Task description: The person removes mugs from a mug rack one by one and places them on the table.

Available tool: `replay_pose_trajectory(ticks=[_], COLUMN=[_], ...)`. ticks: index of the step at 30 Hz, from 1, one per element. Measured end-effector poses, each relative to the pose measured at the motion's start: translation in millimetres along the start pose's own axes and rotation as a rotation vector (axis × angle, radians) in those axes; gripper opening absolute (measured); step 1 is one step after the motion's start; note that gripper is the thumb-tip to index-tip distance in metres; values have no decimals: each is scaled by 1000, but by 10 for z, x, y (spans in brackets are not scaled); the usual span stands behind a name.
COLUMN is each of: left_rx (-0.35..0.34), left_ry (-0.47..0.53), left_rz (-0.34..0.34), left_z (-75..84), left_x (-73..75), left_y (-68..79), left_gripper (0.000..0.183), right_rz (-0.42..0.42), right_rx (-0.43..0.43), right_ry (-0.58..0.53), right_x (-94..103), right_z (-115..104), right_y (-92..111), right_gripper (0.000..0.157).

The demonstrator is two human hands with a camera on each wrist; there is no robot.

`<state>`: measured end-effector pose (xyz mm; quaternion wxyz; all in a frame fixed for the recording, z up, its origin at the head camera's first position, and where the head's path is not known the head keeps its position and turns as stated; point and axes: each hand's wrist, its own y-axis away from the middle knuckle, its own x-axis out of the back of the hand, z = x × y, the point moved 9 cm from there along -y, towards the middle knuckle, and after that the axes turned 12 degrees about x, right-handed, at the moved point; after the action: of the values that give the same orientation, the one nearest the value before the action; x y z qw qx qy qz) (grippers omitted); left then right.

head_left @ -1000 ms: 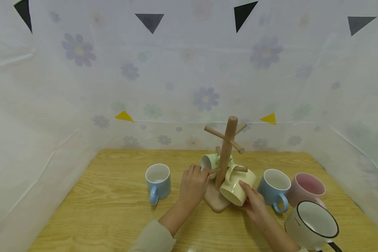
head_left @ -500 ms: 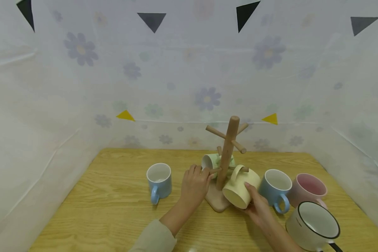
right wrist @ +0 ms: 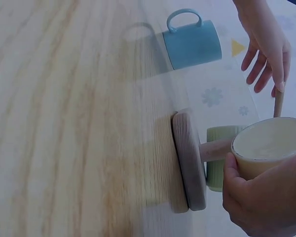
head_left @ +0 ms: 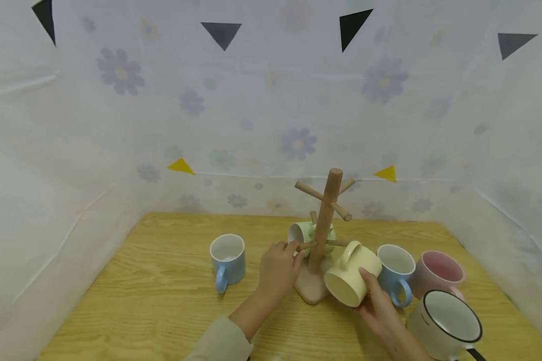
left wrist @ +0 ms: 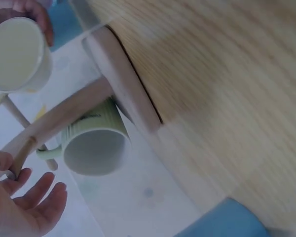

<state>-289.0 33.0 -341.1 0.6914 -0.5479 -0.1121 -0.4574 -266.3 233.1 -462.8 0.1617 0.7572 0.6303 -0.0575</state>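
A wooden mug tree (head_left: 326, 215) leans slightly right in the head view. My left hand (head_left: 276, 268) pinches one of its lower pegs between thumb and index finger, the other fingers loosely bent, as the left wrist view shows. On the tree's right side, my right hand (head_left: 378, 305) grips a cream mug (head_left: 349, 281) by its body, thumb on the near side. That mug is tilted, mouth toward the lower left and handle up, with the handle at the tip of a lower peg. Behind the post, a ribbed green mug (left wrist: 96, 118) hangs sideways on another lower peg.
A light blue mug (head_left: 233, 264) stands left of the tree. To the right stand another blue mug (head_left: 388, 280), a pink mug (head_left: 426, 285) and a white mug with a black rim (head_left: 426, 326), close behind my right hand. Patterned sheeting (head_left: 253, 100) encloses the wooden table (head_left: 162, 301).
My right hand has drawn the cream mug to the right and slightly down, its handle sliding along the peg to the tip. My left hand stays on its peg.
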Motion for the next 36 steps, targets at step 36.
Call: replay_pose_trajectory(ticks=[36], left_rx=[859], left_ry=[1070], left_rz=[-855], left_z=[-72], left_x=[-446], left_y=[629], left_gripper=[45], right_rz=[-285], right_rx=[61], right_ry=[361], right_x=[-387], right_z=[189], right_y=[312], right_gripper=[75])
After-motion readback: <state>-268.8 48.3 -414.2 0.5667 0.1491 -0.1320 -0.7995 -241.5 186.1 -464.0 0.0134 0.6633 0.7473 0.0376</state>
